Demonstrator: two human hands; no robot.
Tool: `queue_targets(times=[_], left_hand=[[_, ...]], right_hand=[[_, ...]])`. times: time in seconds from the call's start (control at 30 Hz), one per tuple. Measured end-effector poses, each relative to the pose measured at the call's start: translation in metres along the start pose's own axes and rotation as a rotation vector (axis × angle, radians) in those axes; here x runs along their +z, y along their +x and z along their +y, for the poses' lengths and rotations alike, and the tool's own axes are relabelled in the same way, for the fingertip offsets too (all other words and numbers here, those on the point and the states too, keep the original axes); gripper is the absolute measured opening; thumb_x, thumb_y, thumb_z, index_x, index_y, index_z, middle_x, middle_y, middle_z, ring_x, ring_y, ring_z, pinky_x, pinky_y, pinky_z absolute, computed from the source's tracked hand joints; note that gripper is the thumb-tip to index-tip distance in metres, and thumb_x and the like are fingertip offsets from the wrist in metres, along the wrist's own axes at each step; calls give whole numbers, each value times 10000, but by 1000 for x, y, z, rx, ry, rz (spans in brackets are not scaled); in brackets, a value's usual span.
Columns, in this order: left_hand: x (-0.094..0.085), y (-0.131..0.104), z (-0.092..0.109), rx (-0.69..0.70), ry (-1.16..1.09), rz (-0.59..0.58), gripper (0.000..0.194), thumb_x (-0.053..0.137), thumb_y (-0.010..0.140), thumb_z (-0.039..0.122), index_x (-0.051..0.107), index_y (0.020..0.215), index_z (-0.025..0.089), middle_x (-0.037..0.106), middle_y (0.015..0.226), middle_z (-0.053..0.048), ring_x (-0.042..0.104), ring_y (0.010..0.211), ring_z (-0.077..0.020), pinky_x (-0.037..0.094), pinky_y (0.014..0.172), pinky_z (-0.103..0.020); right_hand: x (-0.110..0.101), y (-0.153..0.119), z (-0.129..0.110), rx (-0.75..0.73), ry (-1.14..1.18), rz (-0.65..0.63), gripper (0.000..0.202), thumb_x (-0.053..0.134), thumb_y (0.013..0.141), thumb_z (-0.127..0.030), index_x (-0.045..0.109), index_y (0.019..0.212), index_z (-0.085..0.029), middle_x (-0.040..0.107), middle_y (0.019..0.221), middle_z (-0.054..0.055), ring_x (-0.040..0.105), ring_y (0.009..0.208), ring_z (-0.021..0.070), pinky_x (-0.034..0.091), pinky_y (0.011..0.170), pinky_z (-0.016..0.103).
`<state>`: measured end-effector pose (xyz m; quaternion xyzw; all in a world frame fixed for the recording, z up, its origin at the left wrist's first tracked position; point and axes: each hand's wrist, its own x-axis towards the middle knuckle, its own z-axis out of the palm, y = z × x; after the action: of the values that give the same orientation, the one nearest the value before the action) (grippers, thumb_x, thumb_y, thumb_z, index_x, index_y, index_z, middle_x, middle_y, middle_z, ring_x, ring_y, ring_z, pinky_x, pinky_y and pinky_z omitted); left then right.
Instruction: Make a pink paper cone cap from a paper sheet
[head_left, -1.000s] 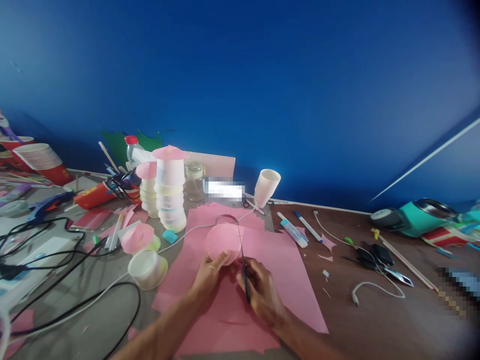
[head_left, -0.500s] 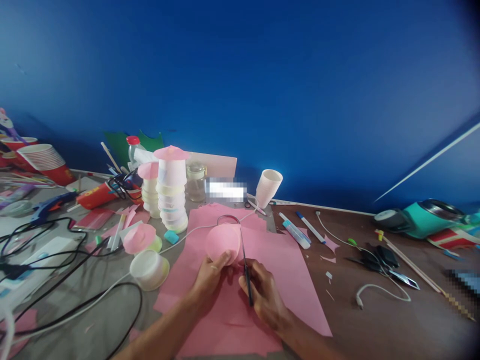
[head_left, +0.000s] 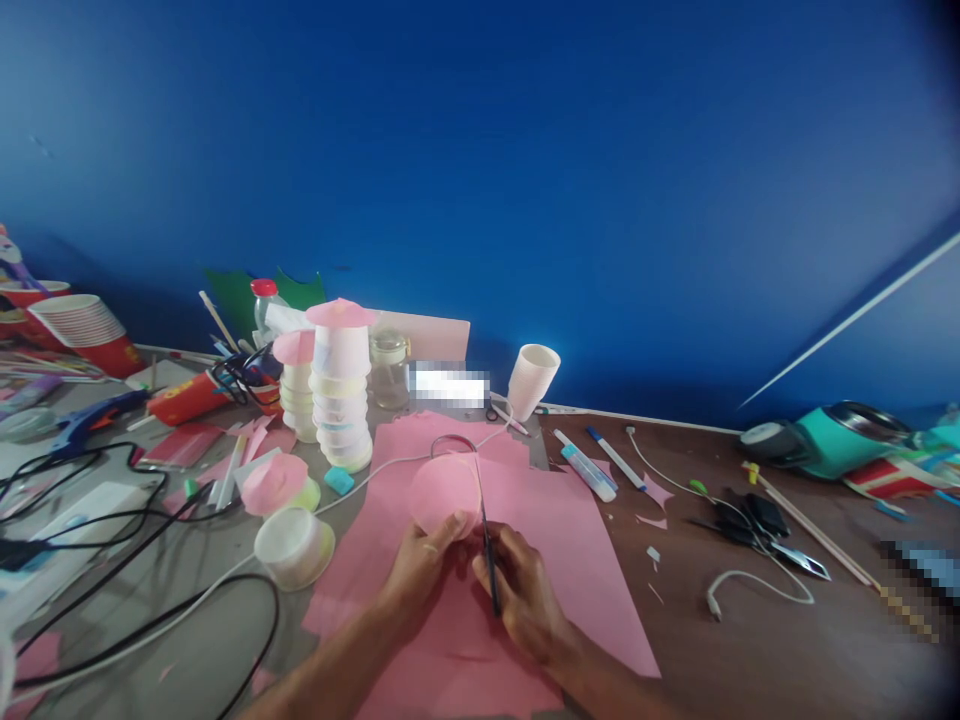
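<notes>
My left hand (head_left: 421,560) pinches a round pink paper disc (head_left: 444,492) by its near edge, thumb on top. Closed around the dark handle of a pair of scissors (head_left: 490,560) is my right hand (head_left: 525,590). The thin blade points away from me, along the disc's right edge. Both hands are just above a large pink paper sheet (head_left: 585,570). Part of the scissors is hidden by my right fingers.
Stacked white cups (head_left: 341,385) with pink tops stand left of the sheet. A white cup (head_left: 292,548), a blue eraser (head_left: 340,481) and cables lie nearby. Beyond are more white cups (head_left: 534,380). Markers (head_left: 589,472), paper scraps and other scissors (head_left: 799,560) lie right.
The whole view has shifted slightly, so everything sits a little lower and further left. My hands keep the same grips on the disc and the scissors.
</notes>
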<state>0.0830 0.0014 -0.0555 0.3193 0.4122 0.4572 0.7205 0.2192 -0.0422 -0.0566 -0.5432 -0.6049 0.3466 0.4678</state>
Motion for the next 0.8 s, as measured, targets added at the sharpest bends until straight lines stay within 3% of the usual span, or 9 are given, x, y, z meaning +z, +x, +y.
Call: queue_targets(times=[0.27, 0.8], left_hand=[[-2, -1, -1, -4, 3, -10, 317, 797, 723, 415, 692, 689, 118, 601, 606, -12, 495, 523, -110, 386, 514, -249], [1, -1, 1, -6, 32, 1, 372, 811, 684, 466, 684, 654, 118, 589, 577, -13, 475, 490, -101, 360, 483, -241]], right_hand=[[0, 0, 1, 30, 77, -61, 224, 547, 912, -386, 639, 933, -182, 651, 774, 35, 581, 732, 171, 470, 632, 258], [2, -3, 3, 60, 81, -25, 229, 578, 904, -408, 645, 870, -191, 655, 746, 31, 578, 697, 161, 474, 604, 237]])
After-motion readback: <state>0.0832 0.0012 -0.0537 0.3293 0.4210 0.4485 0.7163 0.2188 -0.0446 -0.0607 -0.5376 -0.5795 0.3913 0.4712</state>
